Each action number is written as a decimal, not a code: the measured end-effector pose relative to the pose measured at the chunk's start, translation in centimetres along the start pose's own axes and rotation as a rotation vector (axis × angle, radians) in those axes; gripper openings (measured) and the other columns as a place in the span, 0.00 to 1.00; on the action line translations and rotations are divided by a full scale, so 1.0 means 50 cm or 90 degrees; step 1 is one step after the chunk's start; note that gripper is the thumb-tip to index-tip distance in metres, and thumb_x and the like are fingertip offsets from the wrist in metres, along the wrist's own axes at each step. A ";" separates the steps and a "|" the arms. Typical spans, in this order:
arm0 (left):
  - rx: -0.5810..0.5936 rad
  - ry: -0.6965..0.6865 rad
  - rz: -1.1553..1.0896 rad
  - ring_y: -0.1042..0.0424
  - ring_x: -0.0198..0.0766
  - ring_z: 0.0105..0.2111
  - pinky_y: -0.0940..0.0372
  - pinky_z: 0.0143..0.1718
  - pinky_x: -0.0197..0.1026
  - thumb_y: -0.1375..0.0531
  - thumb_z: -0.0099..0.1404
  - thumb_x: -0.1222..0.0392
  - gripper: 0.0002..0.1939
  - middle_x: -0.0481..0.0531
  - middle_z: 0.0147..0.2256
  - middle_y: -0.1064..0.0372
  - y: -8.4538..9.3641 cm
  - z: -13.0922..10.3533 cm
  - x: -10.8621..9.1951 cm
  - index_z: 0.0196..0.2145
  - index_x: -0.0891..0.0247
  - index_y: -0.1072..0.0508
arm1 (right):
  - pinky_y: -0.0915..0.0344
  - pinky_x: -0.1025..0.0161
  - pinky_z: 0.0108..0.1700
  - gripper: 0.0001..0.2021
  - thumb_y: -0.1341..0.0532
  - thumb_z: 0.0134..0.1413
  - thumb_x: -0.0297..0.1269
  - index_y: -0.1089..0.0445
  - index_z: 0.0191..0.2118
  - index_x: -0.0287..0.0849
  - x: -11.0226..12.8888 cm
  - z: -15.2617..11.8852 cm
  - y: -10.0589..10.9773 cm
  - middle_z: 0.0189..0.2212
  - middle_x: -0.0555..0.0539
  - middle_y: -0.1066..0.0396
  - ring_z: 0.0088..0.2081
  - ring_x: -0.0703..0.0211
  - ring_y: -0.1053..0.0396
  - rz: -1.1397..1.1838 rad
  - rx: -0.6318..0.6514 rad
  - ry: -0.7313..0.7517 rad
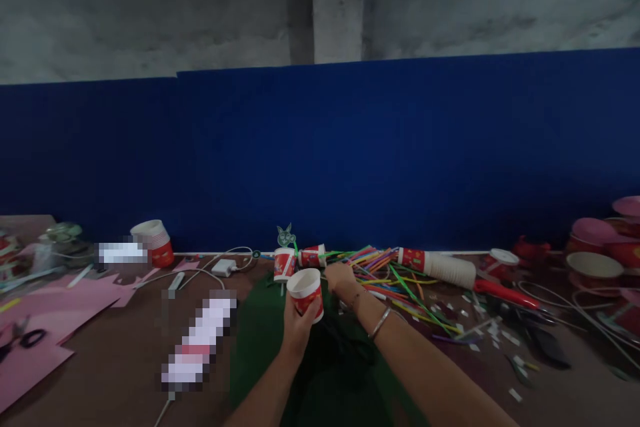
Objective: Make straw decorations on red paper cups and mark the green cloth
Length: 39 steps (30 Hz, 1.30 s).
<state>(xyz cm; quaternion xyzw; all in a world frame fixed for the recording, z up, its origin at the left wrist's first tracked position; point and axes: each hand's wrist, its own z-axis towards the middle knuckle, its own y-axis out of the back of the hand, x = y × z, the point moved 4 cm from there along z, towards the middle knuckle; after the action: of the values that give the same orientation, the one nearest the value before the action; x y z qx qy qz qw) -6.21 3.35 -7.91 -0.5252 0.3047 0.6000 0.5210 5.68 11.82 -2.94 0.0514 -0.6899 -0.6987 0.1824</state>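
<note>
My left hand (299,328) is wrapped around a red and white paper cup (306,288), held upright with its open mouth up. Just right of that cup is my right hand (342,279), its fingers curled inward; whatever they hold, if anything, is hidden. Behind the held cup stands a second red paper cup (284,265), with a small cat-like figure (286,236) above it. Another red paper cup (313,255) lies on its side close to my right hand. A loose heap of coloured pipe cleaners or thin sticks (383,267) spreads to the right of this hand.
A tipped stack of paper cups (447,269) lies at right, near a red-handled tool (507,293) and scattered white scraps. Pink paper (75,307), scissors (23,339), a nested cup stack (156,243) and a white charger (224,267) are at left. A blue partition (400,153) rises behind the table.
</note>
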 end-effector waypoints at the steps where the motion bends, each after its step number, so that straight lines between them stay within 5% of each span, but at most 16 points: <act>1: 0.000 0.004 -0.002 0.29 0.48 0.44 0.36 0.46 0.45 0.33 0.48 0.51 0.31 0.57 0.44 0.29 -0.002 0.000 0.000 0.48 0.64 0.33 | 0.35 0.58 0.43 0.11 0.38 0.53 0.32 0.30 0.42 0.33 -0.007 -0.004 0.001 0.42 0.37 0.31 0.44 0.51 0.32 0.013 -0.018 -0.001; 6: 0.028 0.015 -0.003 0.28 0.46 0.42 0.35 0.44 0.43 0.31 0.43 0.52 0.32 0.56 0.42 0.28 -0.016 -0.003 -0.003 0.45 0.64 0.32 | 0.38 0.63 0.43 0.05 0.40 0.47 0.30 0.27 0.31 0.37 -0.054 -0.037 0.028 0.38 0.39 0.29 0.44 0.52 0.33 0.115 -0.146 0.000; 10: 0.063 0.038 -0.022 0.29 0.46 0.43 0.35 0.45 0.44 0.31 0.43 0.52 0.32 0.55 0.42 0.28 -0.028 -0.012 -0.007 0.46 0.63 0.33 | 0.38 0.66 0.42 0.08 0.45 0.52 0.33 0.30 0.35 0.38 -0.084 -0.067 0.078 0.38 0.43 0.29 0.40 0.59 0.33 0.221 -0.249 0.007; 15: 0.106 0.090 -0.094 0.29 0.48 0.44 0.36 0.46 0.45 0.32 0.44 0.49 0.33 0.57 0.43 0.27 -0.040 -0.021 -0.002 0.48 0.63 0.32 | 0.38 0.67 0.25 0.09 0.47 0.55 0.43 0.40 0.36 0.43 -0.125 -0.125 0.136 0.26 0.50 0.30 0.23 0.64 0.37 0.829 -0.470 -0.042; 19: 0.215 0.088 -0.082 0.30 0.52 0.46 0.36 0.48 0.48 0.32 0.45 0.48 0.36 0.59 0.45 0.28 -0.048 -0.027 -0.001 0.50 0.64 0.32 | 0.38 0.67 0.24 0.10 0.42 0.49 0.44 0.41 0.30 0.44 -0.117 -0.149 0.112 0.24 0.51 0.30 0.20 0.66 0.38 1.080 -0.397 -0.110; 22: 0.297 0.071 -0.054 0.32 0.53 0.48 0.37 0.49 0.50 0.33 0.47 0.50 0.37 0.59 0.47 0.29 -0.053 -0.033 -0.003 0.53 0.64 0.34 | 0.40 0.67 0.22 0.10 0.40 0.46 0.43 0.40 0.27 0.43 -0.100 -0.154 0.080 0.23 0.50 0.30 0.19 0.66 0.38 1.093 -0.300 -0.135; 27: 0.328 0.065 -0.041 0.32 0.53 0.49 0.39 0.51 0.50 0.32 0.48 0.52 0.35 0.58 0.49 0.30 -0.055 -0.040 -0.002 0.53 0.63 0.34 | 0.44 0.69 0.20 0.09 0.40 0.44 0.39 0.38 0.31 0.41 -0.087 -0.149 0.043 0.20 0.51 0.30 0.17 0.66 0.39 1.092 -0.167 -0.156; 39: 0.365 0.077 -0.047 0.31 0.52 0.48 0.38 0.50 0.49 0.32 0.48 0.52 0.34 0.57 0.47 0.29 -0.063 -0.043 -0.007 0.52 0.63 0.33 | 0.46 0.70 0.18 0.09 0.44 0.45 0.32 0.36 0.36 0.39 -0.105 -0.145 0.034 0.16 0.53 0.33 0.14 0.67 0.41 1.109 -0.125 -0.223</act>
<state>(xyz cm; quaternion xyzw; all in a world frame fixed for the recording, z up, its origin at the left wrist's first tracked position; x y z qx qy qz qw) -2.57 2.14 -7.57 -0.4020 0.4726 0.4378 0.6506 13.20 6.70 -2.53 -0.6141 -0.4396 -0.3660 0.5437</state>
